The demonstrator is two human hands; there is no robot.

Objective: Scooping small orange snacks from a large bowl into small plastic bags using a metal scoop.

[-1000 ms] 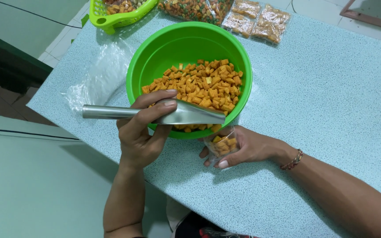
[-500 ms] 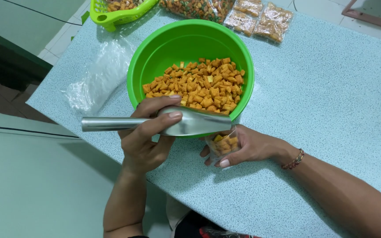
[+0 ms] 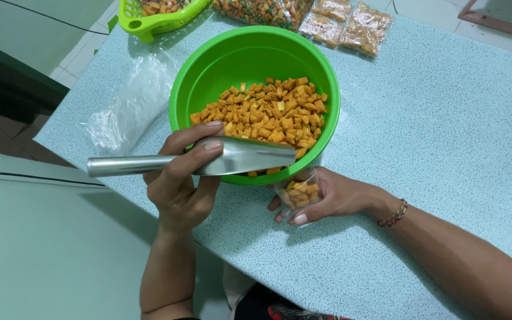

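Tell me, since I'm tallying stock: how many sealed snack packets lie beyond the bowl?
3 at least: a large mixed packet and two small orange packets, at the table's far edge; more may be out of frame.

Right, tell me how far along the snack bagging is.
Done: sealed packets lie at the table's far edge. In hand: the left hand tips a metal scoop over a small clear bag, partly filled, held by the right hand. Left: the green bowl holds plenty of orange snack pieces.
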